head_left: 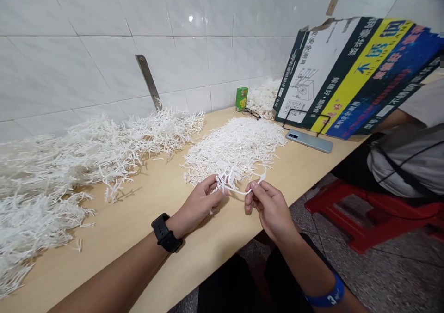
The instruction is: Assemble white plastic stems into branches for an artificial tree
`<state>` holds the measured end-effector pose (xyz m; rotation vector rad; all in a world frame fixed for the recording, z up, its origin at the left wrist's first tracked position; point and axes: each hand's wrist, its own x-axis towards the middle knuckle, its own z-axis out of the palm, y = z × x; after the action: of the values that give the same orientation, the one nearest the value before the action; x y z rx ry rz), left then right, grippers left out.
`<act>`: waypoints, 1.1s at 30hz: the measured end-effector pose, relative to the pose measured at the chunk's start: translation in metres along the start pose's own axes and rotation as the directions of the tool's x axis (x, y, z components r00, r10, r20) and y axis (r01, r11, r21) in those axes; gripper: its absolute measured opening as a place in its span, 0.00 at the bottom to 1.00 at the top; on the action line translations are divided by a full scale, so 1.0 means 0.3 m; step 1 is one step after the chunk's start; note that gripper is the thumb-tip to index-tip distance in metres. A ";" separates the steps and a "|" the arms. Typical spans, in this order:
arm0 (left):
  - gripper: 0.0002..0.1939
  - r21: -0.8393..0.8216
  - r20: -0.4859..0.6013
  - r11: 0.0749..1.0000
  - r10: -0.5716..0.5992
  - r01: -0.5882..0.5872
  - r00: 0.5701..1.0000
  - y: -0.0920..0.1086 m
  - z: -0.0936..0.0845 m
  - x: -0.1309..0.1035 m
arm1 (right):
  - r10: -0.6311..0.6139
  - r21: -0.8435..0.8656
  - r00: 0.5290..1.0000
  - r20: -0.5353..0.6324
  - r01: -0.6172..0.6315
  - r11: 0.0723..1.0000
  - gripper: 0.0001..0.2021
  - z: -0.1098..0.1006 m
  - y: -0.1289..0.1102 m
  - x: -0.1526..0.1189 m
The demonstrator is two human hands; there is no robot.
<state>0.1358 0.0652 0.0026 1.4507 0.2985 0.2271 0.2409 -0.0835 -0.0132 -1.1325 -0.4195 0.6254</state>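
Observation:
My left hand (203, 196), with a black watch on its wrist, is closed around a small cluster of white plastic pieces (225, 180). Between the thumb and fingers of my right hand (268, 204) is a thin, branched white plastic strip (239, 192). It stretches across to my left fingertips, and a curved end stands up above my right thumb. Just beyond both hands lies a pile of short white pieces (239, 142). Larger branched white strips (86, 151) are heaped along the left side of the table.
A large printed cardboard sheet (347, 72) leans at the back right of the table (145, 239). Near it are a phone (308, 141), glasses (251, 113), a small green box (242, 99) and more white strips (265, 95). Another person (409, 160) sits at right by a red stool (347, 216).

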 end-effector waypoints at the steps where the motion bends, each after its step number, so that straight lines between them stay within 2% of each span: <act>1: 0.16 -0.004 -0.005 1.000 0.004 -0.004 1.000 -0.004 -0.001 0.002 | -0.002 0.003 1.000 -0.004 0.002 1.000 0.19 0.001 -0.001 0.000; 5: 0.17 -0.008 -0.043 1.000 -0.009 0.009 0.999 -0.019 -0.003 0.008 | 0.004 0.013 1.000 -0.011 -0.004 1.000 0.20 0.003 -0.004 0.001; 8: 0.20 -0.099 -0.073 0.994 -0.042 0.035 0.996 -0.015 0.003 0.009 | 0.007 0.030 1.000 -0.018 -0.006 1.000 0.19 0.000 -0.004 0.002; 14: 0.22 -0.203 -0.080 0.978 -0.067 0.050 0.995 -0.001 0.012 0.006 | -0.008 0.056 1.000 -0.030 0.010 0.998 0.18 -0.005 -0.003 0.002; 21: 0.22 -0.284 -0.059 0.958 -0.067 0.048 0.996 -0.018 -0.003 0.010 | -0.005 0.038 1.000 -0.024 0.006 0.999 0.19 -0.004 -0.003 0.002; 28: 0.16 -0.263 -0.038 0.964 -0.055 0.043 0.998 0.002 0.000 0.008 | -0.007 0.033 1.000 -0.006 0.007 0.999 0.19 -0.004 -0.005 0.001; 33: 0.17 -0.222 -0.026 0.973 -0.069 0.061 0.997 0.016 0.005 0.004 | -0.007 0.021 1.000 -0.005 0.007 1.000 0.19 -0.002 -0.005 0.000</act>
<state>0.1376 0.0649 0.0073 1.2160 0.3368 0.2246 0.2415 -0.0844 -0.0121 -1.1120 -0.4115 0.6198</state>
